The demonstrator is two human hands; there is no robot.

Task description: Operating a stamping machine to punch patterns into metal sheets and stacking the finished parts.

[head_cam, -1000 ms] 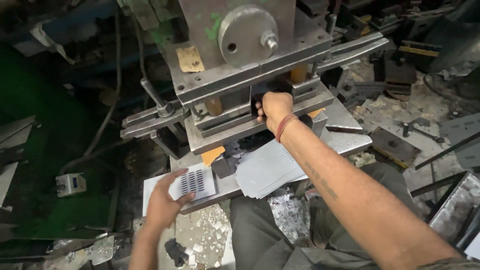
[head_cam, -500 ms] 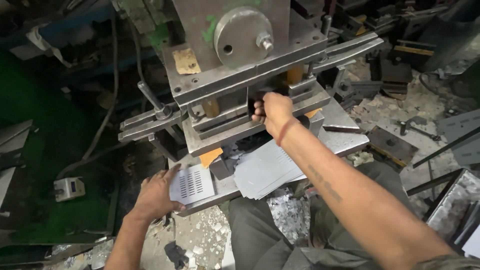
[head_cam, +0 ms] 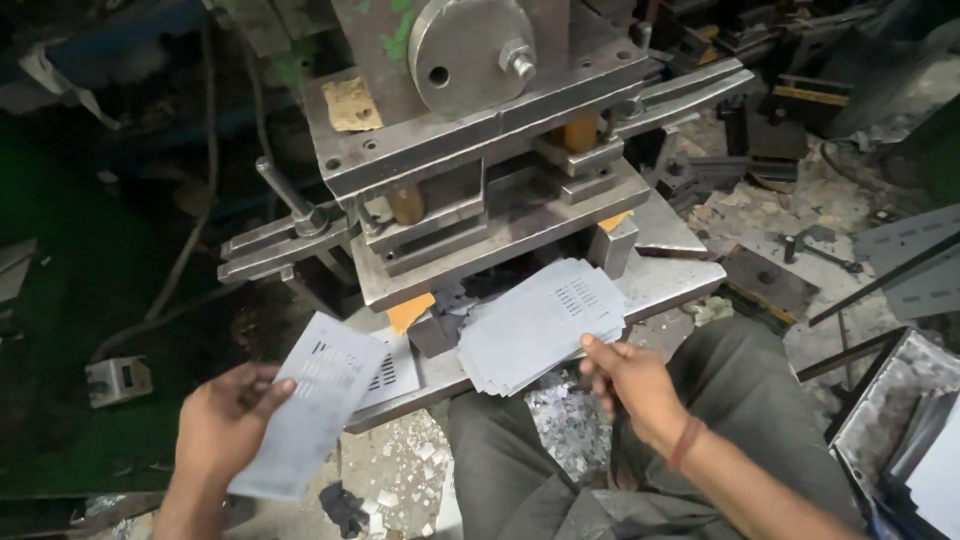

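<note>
My left hand point(head_cam: 228, 420) holds a thin grey metal sheet point(head_cam: 310, 415) with rows of punched slots, lifted off the left end of the press table. My right hand point(head_cam: 628, 378) pinches the near edge of a fanned stack of grey metal sheets point(head_cam: 540, 322) lying on the press table point(head_cam: 670, 282). One more slotted sheet point(head_cam: 392, 372) lies flat on the table's left part. The heavy steel punch press point(head_cam: 470, 150) stands directly behind the stack, its die gap empty of hands.
A lever handle point(head_cam: 285, 192) sticks out on the press's left. Metal scrap chips point(head_cam: 560, 425) litter the floor between my knees. A bin with sheets point(head_cam: 905, 420) stands at the right, a small grey box point(head_cam: 118, 380) at the left, loose tools and bars behind.
My right hand has pulled out of the press die and come down to the sheet stack. My left hand has lifted a slotted sheet off the table toward me.
</note>
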